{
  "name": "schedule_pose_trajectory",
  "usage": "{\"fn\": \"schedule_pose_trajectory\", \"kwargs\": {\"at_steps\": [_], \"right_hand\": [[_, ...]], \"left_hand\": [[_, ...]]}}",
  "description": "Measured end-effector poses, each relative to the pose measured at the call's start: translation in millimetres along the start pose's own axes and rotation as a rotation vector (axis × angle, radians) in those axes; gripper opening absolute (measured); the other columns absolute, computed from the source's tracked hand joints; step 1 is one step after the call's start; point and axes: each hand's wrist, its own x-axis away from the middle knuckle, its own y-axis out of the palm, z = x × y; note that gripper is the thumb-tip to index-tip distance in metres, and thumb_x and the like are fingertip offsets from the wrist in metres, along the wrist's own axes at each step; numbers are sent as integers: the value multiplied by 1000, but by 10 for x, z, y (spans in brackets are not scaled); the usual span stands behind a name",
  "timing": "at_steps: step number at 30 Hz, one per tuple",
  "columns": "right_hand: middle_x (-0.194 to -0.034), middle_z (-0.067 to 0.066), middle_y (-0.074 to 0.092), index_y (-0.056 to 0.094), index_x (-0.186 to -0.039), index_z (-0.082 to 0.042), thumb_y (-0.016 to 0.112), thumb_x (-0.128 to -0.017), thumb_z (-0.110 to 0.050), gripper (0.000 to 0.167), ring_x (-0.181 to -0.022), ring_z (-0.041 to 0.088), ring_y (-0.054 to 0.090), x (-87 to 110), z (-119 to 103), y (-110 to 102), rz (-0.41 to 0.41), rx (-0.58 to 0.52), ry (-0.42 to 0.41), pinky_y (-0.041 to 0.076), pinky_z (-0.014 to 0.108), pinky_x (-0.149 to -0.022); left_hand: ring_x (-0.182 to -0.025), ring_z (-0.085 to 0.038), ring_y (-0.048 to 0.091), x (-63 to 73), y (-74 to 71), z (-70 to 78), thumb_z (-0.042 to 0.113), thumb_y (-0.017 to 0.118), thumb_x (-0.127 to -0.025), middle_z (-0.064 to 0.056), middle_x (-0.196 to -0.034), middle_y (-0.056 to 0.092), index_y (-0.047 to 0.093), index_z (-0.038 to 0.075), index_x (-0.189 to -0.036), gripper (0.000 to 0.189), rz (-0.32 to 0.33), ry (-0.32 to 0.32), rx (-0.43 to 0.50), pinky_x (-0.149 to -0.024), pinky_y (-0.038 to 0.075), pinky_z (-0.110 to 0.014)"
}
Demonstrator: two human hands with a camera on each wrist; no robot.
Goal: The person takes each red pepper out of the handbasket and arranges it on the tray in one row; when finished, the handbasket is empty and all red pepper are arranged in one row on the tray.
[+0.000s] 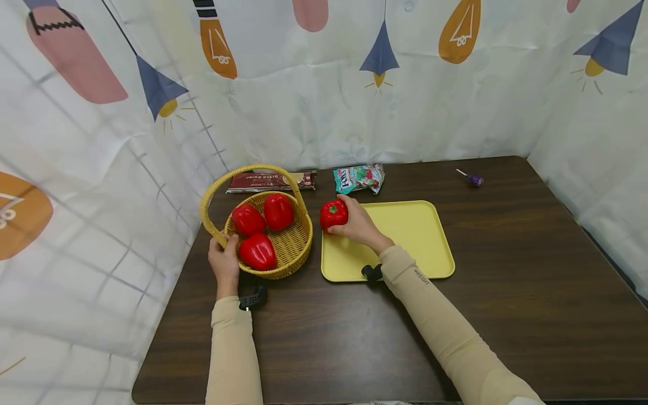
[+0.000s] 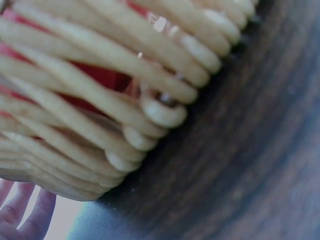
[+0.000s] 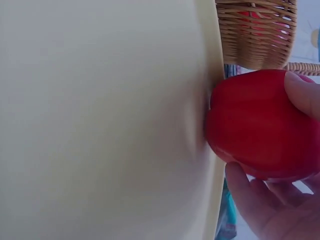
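Observation:
My right hand grips a red bell pepper at the left edge of the yellow tray. In the right wrist view, thumb and fingers wrap the pepper beside the tray's rim. On the left stands a wicker basket with a tall arched handle. Three red bell peppers lie inside it. My left hand holds the basket's near-left rim by the foot of the handle. Close up in the left wrist view is the woven basket wall, with some fingers at the lower left.
Behind the basket lies a dark red packet. A teal snack bag sits just beyond the tray. Toward the back right is a purple lollipop. A patterned curtain borders the brown table at the back and sides.

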Motion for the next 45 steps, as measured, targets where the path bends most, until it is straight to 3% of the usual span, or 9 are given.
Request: {"fn": "schedule_pose_trajectory", "kwargs": {"at_steps": [3, 11, 20, 26, 32, 35, 39, 45], "right_hand": [[-149, 15, 37, 26, -152, -11, 83, -79, -20, 93, -132, 35, 42, -9, 20, 13, -12, -6, 3, 41, 52, -102], [-146, 17, 39, 27, -151, -9, 84, -78, -20, 93, -130, 35, 43, -14, 30, 32, -18, -10, 3, 41, 52, -102], [-144, 17, 40, 29, -149, -7, 85, -77, -22, 93, -130, 33, 42, -39, 50, 67, 8, 12, 11, 40, 50, -104], [-144, 18, 39, 24, -152, -9, 86, -76, -27, 99, -129, 34, 44, -33, 73, 80, -14, 20, 32, 41, 50, -102], [-149, 18, 34, 19, -154, -10, 85, -77, -33, 104, -126, 36, 46, 20, 64, -16, -58, 9, 47, 44, 49, -100], [-152, 17, 30, 16, -155, -11, 82, -79, -37, 104, -126, 38, 47, 73, 49, -129, -78, 3, 53, 46, 49, -97], [-152, 17, 32, 19, -155, -11, 77, -85, -36, 94, -126, 40, 46, 157, -26, -280, -24, -31, 24, 45, 50, -97], [-138, 15, 49, 43, -144, -6, 72, -91, -25, 63, -117, 36, 50, 277, -279, -328, 125, -119, -114, 46, 49, -96]], "left_hand": [[-93, -10, 48, -30, -1, -43, 8, 61, -93, -27, -122, 53, 53, 0, -94, 11, -1, -2, 1, -84, 36, -25], [-95, -11, 49, -173, 2, -335, 11, 64, -93, -18, -119, 56, 55, 8, -91, 10, 40, 10, 19, -86, 36, -25], [-96, -13, 49, -155, 8, -392, 16, 63, -94, -12, -114, 58, 54, 14, -90, 10, 54, 12, 1, -85, 36, -26], [-93, -12, 48, -137, -10, -327, 14, 63, -93, -15, -117, 57, 54, 11, -92, 9, 24, -25, 15, -84, 36, -26], [-89, -12, 47, -27, -13, -101, 9, 62, -93, -24, -118, 55, 54, 8, -92, 8, 5, -29, 8, -82, 36, -26], [-88, -11, 47, 12, -8, -38, 9, 61, -93, -17, -111, 57, 54, 8, -91, 8, 10, -30, 5, -82, 36, -26], [-86, -12, 47, 22, -4, -6, 11, 62, -93, 0, -97, 54, 55, 6, -93, 8, 16, -31, 7, -80, 36, -27], [-87, -12, 47, -8, -7, -16, 11, 62, -93, 5, -96, 54, 55, 10, -90, 8, 6, -19, 6, -81, 35, -27]]}}
